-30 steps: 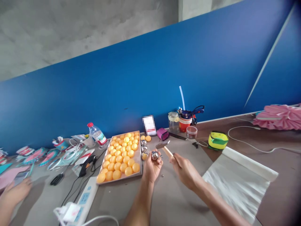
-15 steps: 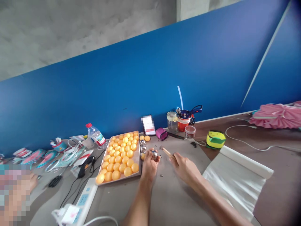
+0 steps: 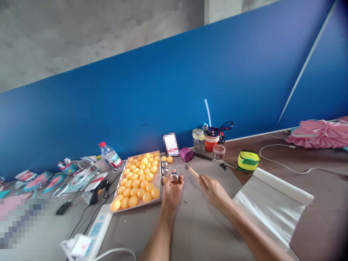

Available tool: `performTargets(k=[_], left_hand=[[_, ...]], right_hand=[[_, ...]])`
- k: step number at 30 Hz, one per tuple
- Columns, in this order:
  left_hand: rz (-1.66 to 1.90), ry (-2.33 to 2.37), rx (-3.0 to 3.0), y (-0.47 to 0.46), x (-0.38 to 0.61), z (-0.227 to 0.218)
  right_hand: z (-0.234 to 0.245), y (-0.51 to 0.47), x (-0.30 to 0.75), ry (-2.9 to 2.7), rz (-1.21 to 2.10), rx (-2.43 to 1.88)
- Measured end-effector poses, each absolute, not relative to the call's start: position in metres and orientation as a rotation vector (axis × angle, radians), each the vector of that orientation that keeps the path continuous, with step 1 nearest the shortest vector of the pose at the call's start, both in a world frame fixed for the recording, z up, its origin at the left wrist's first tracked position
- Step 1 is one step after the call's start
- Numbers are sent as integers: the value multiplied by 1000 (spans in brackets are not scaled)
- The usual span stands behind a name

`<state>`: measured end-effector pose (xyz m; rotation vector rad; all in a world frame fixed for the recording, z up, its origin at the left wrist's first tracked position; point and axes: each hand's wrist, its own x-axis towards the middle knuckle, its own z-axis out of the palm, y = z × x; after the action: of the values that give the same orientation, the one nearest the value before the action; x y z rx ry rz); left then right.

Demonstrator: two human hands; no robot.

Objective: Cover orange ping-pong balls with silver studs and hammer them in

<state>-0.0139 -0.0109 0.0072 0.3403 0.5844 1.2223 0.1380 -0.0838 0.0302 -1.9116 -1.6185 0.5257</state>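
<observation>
My left hand [image 3: 172, 190] is closed around a shiny silver foil-covered ball [image 3: 174, 176], palm turned up, right of the tray of balls. My right hand [image 3: 213, 186] grips a wooden-handled brush [image 3: 193, 172]. Its small brownish head points up and left, apart from the silver ball. More silver balls [image 3: 165, 170] stand in a short row behind my left hand, with loose orange balls [image 3: 169, 159] at the far end. Several plain orange balls fill the shallow tray [image 3: 136, 210]. A small metallic bit [image 3: 186, 201] lies on the table between my forearms.
A roll of white sheeting [image 3: 282, 185] lies partly unrolled at right, near a yellow-green pouch [image 3: 248, 160]. Behind stand a jar [image 3: 199, 141], a red cup [image 3: 211, 144] and a small tub [image 3: 219, 151]. A power strip [image 3: 98, 230], cables and a water bottle [image 3: 112, 158] are at left.
The brush head has lifted slightly, and the silver ball has shifted a little left in my hand. At the left edge, another person's hand has gone out of view.
</observation>
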Motion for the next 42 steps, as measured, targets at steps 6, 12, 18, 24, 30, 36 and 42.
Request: performTargets(k=[6,12,18,24,30,36,42], left_hand=[[1119,457,318,-10,-17,4],[1090,375,322,-10,-16,6],[1111,440,356,-11,-15,2],[1030,512,423,-16,-11,3],[1019,599,352,-17,-11,8],[1034,517,410,-15,-12,7],[1047,551,354,-14,-13,7]], right_hand=[[44,-90,132,-1574,793,-1662],[45,-92,129,-1508,837,-1624],[52,-96,125,-1551,897,-1599],[48,-97,122,-1620,766,-1590],[36,-93,117,-1704,678,-1738],[42,-95,117,-1652,653,-1706],[38,-95,114,-1739,641,-1756]])
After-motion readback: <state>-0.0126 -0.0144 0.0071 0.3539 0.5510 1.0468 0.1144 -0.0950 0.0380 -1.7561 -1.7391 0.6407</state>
